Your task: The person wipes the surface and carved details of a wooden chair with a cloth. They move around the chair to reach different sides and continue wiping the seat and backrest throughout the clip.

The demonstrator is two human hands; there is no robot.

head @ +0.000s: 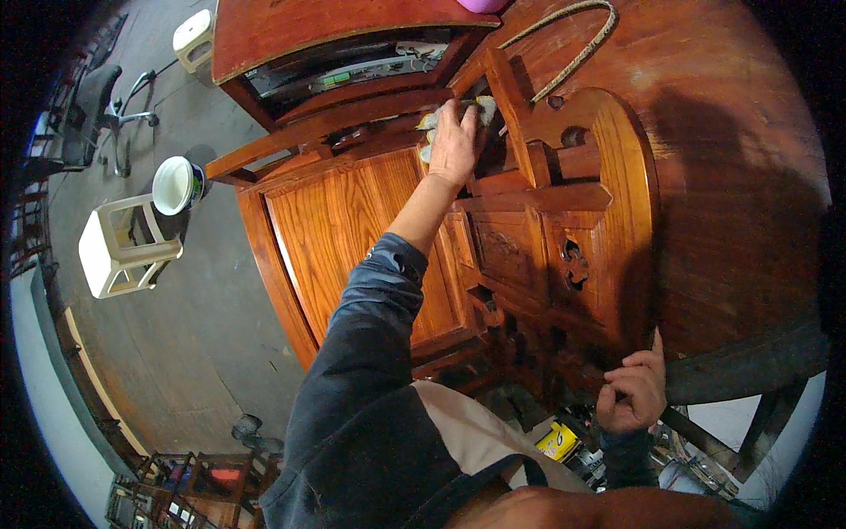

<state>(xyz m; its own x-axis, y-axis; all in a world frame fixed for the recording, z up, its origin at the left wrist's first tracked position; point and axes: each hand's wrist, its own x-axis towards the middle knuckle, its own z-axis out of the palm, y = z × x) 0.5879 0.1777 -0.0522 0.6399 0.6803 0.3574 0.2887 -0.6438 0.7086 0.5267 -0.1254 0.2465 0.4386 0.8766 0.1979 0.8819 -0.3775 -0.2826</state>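
A carved wooden chair with a wood-grained panel lies in front of me, tipped over. My left hand is pressed down between its rails, closed on a wadded grey-white cloth with yellow edging. Part of the cloth is hidden under my fingers. Near the lower end of the chair's curved top rail is my right hand, index finger extended along the edge and the other fingers loosely bent. Nothing shows inside it; how firmly it touches the wood is unclear.
Beyond the chair stands a red-topped wooden cabinet with items inside. A braided cord loops over the reddish-brown wooden tabletop. On the grey floor are a white bucket, a plastic stool and an office chair. A yellow box sits low beside me.
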